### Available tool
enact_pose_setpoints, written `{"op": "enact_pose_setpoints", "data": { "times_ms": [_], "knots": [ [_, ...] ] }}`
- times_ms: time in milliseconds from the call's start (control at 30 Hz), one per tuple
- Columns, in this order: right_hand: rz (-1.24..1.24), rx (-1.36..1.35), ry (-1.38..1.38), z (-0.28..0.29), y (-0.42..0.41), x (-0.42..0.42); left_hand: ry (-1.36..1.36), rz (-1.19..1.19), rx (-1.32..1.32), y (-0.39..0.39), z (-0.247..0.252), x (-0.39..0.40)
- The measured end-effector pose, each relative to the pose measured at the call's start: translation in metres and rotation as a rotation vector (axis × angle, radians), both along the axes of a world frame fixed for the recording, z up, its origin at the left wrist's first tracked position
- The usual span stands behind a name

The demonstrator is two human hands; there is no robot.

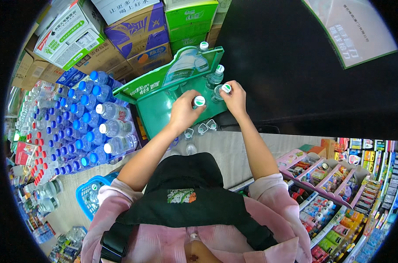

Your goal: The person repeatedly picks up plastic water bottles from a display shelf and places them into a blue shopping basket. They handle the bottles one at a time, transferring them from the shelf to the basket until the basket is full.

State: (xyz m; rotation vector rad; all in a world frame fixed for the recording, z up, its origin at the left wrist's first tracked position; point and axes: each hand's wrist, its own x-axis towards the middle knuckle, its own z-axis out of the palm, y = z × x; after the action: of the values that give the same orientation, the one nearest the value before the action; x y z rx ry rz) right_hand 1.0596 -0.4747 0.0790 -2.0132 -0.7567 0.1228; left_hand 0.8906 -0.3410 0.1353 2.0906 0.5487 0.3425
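Observation:
My left hand [183, 111] is closed around a clear water bottle with a white-and-green cap [199, 101], above the shelf of a green display rack [153, 110]. Most of that bottle is hidden beneath the hand. With its fingers, my right hand [235, 99] grips a second clear bottle [216, 95] near the neck, at the shelf's right end. Just behind it, a similar bottle [214, 80] stands upright on the shelf. Another white-capped bottle [204, 46] shows behind the rack's printed header panel [172, 74].
Many blue-capped bottles [90, 116] crowd the left side, below stacked cartons [136, 29]. A blue basket [84, 197] holding bottles sits on the floor at lower left. A black surface [301, 88] fills the upper right. Handled jugs [202, 129] stand below the rack; snack shelves [330, 184] line the right.

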Motion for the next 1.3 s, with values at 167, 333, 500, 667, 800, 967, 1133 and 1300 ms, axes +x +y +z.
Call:
{"op": "enact_pose_setpoints", "data": {
  "times_ms": [167,333,500,667,800,967,1133,1300],
  "knots": [
    [-0.023,0.03,0.025,-0.018,0.008,0.008,-0.038,0.054,0.003,-0.013,-0.03,0.002],
    [-0.013,0.063,-0.041,-0.026,0.013,0.016,-0.034,0.059,-0.023,-0.031,-0.041,0.008],
    [0.013,-0.001,-0.065,-0.026,0.008,0.018,-0.051,0.047,-0.073,-0.044,-0.053,0.022],
    [0.053,-0.186,-0.161,-0.01,0.013,0.031,-0.118,0.032,0.004,-0.058,-0.076,0.048],
    [0.023,-0.209,-0.182,-0.011,0.018,0.028,-0.168,0.09,0.012,-0.076,-0.079,0.064],
    [0.061,-0.255,-0.037,-0.004,0.008,0.027,-0.186,0.103,0.007,-0.085,-0.084,0.061],
    [0.068,-0.274,-0.051,-0.005,0.008,0.03,-0.215,0.123,-0.043,-0.079,-0.09,0.05],
    [0.076,-0.319,-0.085,0.0,0.007,0.026,-0.124,0.127,-0.137,-0.068,-0.073,0.039]
  ]
}}
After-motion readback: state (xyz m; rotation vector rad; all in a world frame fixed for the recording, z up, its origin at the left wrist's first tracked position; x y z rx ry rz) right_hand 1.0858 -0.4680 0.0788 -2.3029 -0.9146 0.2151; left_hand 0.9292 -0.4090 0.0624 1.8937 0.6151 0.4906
